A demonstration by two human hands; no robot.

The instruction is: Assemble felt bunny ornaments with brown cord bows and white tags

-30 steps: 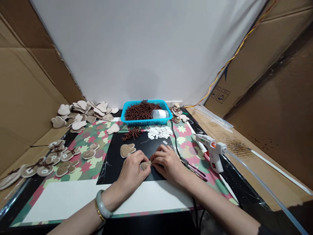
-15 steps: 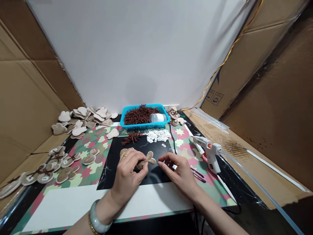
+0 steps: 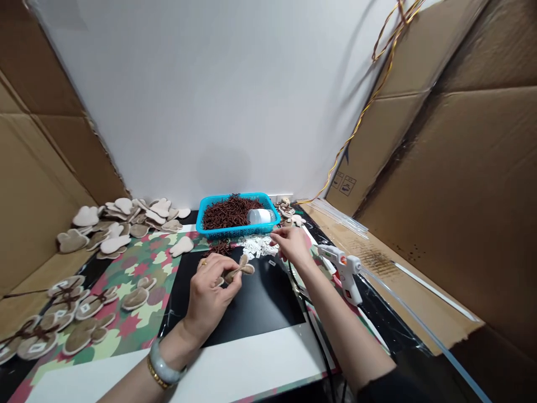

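My left hand pinches a small brown felt bunny-shaped piece over the black mat. Its two ears stick out past my thumb, and my fingers cover much of the body. Farther back, my right hand hovers by the pile of small white labels, near the front right corner of the blue basket. Thumb and forefinger are drawn together there; whatever they hold, if anything, is too small to make out. One loose label lies on the mat below that hand.
Brown twisted ties and a clear tub fill the basket. To the right stands a white glue gun with a trailing glue stick. Felt pieces are heaped at back left, with bow-tied ones nearer. Cardboard walls flank both sides.
My right hand has moved away from the felt piece, forward to the label pile and basket corner. My left hand still grips the piece. The camera view has shifted somewhat.
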